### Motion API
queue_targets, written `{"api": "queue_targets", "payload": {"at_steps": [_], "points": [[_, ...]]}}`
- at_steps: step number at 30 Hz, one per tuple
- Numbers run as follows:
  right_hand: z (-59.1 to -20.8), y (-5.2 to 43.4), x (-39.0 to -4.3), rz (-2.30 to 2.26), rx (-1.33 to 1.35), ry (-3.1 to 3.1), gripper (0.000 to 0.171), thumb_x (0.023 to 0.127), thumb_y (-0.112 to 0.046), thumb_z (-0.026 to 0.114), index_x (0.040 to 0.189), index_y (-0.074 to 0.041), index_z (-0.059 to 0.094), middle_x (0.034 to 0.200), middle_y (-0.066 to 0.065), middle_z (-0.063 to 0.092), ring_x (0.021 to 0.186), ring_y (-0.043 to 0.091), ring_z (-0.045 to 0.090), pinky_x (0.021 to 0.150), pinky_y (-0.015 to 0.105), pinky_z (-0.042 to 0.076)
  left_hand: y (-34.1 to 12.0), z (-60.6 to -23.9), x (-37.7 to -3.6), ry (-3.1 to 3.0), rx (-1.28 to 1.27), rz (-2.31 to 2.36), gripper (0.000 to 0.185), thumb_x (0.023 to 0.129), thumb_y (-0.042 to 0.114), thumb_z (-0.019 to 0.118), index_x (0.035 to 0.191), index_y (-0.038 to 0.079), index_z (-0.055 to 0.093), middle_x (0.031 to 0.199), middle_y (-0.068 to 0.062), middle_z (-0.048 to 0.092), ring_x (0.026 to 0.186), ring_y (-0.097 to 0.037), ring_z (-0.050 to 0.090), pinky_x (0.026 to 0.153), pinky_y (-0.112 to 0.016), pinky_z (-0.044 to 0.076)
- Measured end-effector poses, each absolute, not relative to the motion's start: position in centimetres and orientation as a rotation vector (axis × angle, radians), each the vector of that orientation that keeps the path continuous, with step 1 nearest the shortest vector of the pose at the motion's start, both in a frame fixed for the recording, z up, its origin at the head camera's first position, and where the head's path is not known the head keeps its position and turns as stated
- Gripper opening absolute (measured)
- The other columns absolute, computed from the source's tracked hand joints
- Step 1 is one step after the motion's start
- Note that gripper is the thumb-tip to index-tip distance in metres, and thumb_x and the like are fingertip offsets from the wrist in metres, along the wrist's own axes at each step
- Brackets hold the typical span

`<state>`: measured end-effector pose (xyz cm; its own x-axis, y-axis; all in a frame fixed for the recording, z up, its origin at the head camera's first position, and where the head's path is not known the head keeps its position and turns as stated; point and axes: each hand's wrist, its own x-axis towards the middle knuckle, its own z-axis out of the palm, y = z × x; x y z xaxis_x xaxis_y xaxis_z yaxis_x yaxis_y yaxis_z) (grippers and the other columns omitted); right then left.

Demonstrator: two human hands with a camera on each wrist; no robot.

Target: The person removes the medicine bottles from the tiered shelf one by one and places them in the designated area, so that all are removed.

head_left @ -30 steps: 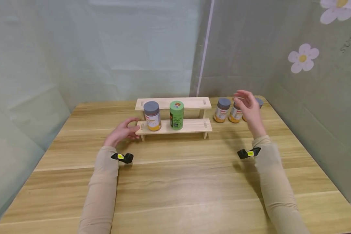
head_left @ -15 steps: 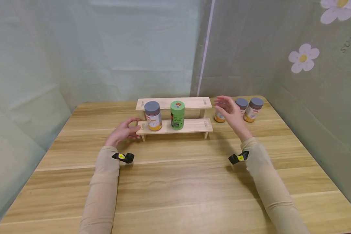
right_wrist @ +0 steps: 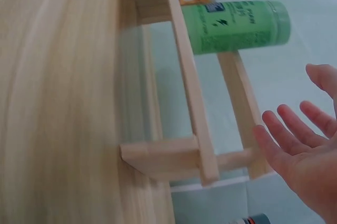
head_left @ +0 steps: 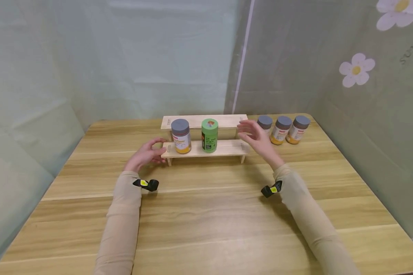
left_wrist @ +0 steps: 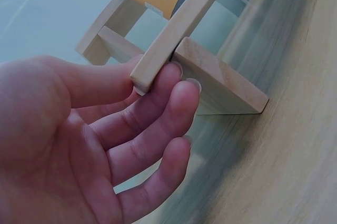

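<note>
The left hand (head_left: 145, 154) was held low with the palm turned inward, and its fingers (left_wrist: 158, 111) were loosely curled, the thumb placed opposite to them. The left forearm was stretched forward in a beige sleeve, with a small black band worn at the wrist. The right hand (head_left: 256, 139) was raised higher, with the fingers (right_wrist: 295, 129) spread and nearly straight and nothing held in them. The right forearm was angled inward.

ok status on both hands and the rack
Left hand fingers grip the wooden rack at its lower shelf end. Right hand open by right end, not touching. Nothing in between.
</note>
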<state>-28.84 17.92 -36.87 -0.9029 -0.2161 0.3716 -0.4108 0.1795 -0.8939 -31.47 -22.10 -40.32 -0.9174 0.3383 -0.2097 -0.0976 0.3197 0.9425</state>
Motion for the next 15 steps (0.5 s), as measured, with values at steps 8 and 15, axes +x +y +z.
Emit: {"api": "queue_targets", "payload": {"at_steps": [8, 15], "points": [[-37.1, 15.5, -28.8, 1.796, 0.649, -2.381, 0.046, 0.094, -0.003, 0.060, 0.136, 0.003, 0.044, 0.134, 0.027, 0.052, 0.125, 0.039, 0.053, 0.107, 0.040, 0.044, -22.0, -40.5, -31.6, 2.226, 0.209, 1.628, 0.054, 0.101, 0.016, 0.051, 0.148, 0.003, 0.028, 0.079, 0.006, 0.068, 0.066, -0.007, 0.066, 0.067, -0.025, 0.054], [-35.8, 14.0, -27.3, 1.794, 0.719, -2.429, 0.047, 0.094, 0.002, 0.057, 0.138, 0.008, 0.040, 0.137, 0.032, 0.048, 0.127, 0.046, 0.048, 0.108, 0.055, 0.040, -22.1, -40.3, -31.6, 2.219, 0.229, 1.642, 0.055, 0.101, 0.015, 0.051, 0.148, 0.001, 0.027, 0.075, 0.009, 0.067, 0.065, -0.006, 0.066, 0.066, -0.025, 0.056]]}}
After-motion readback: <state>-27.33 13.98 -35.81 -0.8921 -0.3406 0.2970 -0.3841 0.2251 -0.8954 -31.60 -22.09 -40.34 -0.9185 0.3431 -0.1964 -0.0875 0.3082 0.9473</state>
